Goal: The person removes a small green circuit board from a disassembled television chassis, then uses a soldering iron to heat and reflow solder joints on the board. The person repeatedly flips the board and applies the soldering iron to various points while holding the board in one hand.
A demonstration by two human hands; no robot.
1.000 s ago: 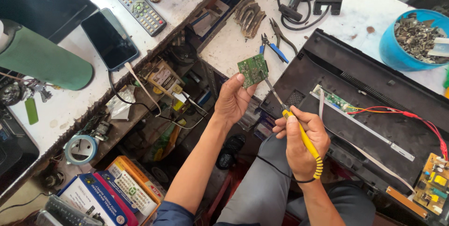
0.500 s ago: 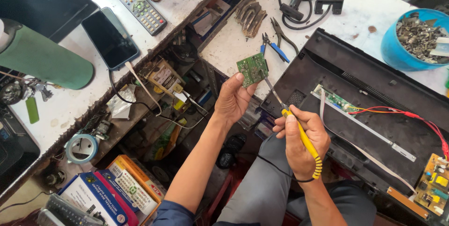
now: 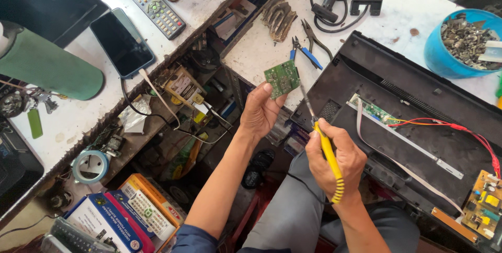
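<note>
Seen from above, the left hand [image 3: 261, 111] holds a small green circuit board [image 3: 282, 78] up by its lower edge, fingers closed on it, above the gap between two white worktops [image 3: 261, 49]. The right hand [image 3: 334, 161] grips a yellow-handled soldering iron [image 3: 328, 153], whose thin tip appears to touch the board's right edge. Blue-handled pliers [image 3: 303, 54] lie just beyond, beside an opened black casing [image 3: 418, 122].
</note>
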